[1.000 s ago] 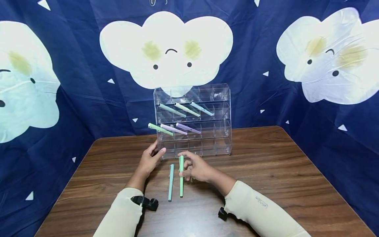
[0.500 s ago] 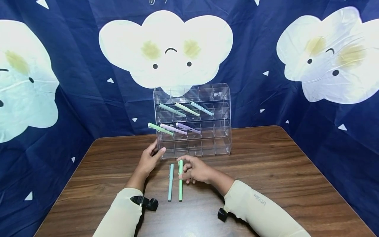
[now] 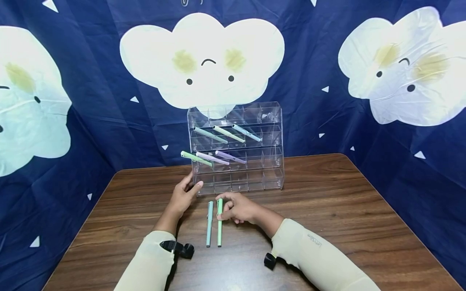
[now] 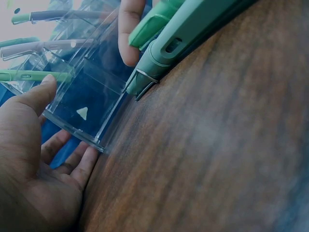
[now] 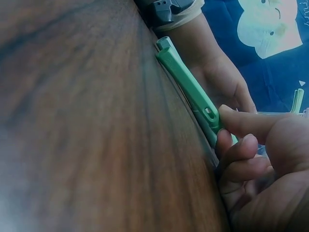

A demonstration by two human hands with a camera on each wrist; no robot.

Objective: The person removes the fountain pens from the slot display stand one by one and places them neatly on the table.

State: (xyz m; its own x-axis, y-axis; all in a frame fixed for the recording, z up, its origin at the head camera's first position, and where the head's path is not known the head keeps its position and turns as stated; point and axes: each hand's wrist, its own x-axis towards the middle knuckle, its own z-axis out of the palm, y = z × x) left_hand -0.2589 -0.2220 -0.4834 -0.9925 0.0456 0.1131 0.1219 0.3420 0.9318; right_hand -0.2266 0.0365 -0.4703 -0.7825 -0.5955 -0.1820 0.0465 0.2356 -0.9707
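Observation:
In the head view my right hand [image 3: 238, 208] pinches a light green pen [image 3: 220, 226] near its clip end, thumb on the near side. The pen lies along the table, right beside a blue-green pen [image 3: 209, 224]. From the right wrist, the green pen [image 5: 188, 82] shows close up at my thumb tip. My left hand [image 3: 183, 196] holds the lower left corner of a clear acrylic pen rack [image 3: 238, 178]. In the left wrist view its thumb rests at the rack's front edge, and the other fingers of the left hand [image 4: 53, 159] reach around its side and base.
Upper rack slots hold a teal pen [image 3: 210, 135], a cream pen [image 3: 228, 133] and a pale blue pen [image 3: 246, 132]. Lower down are a green pen [image 3: 196, 158], a pink pen [image 3: 212, 158] and a purple pen [image 3: 231, 157]. A blue cloud-patterned cloth [image 3: 309, 133] hangs behind the wooden table [image 3: 320, 202].
My right hand has drawn the light green pen slightly toward me and left, closer to the blue-green pen. The left hand stays on the rack.

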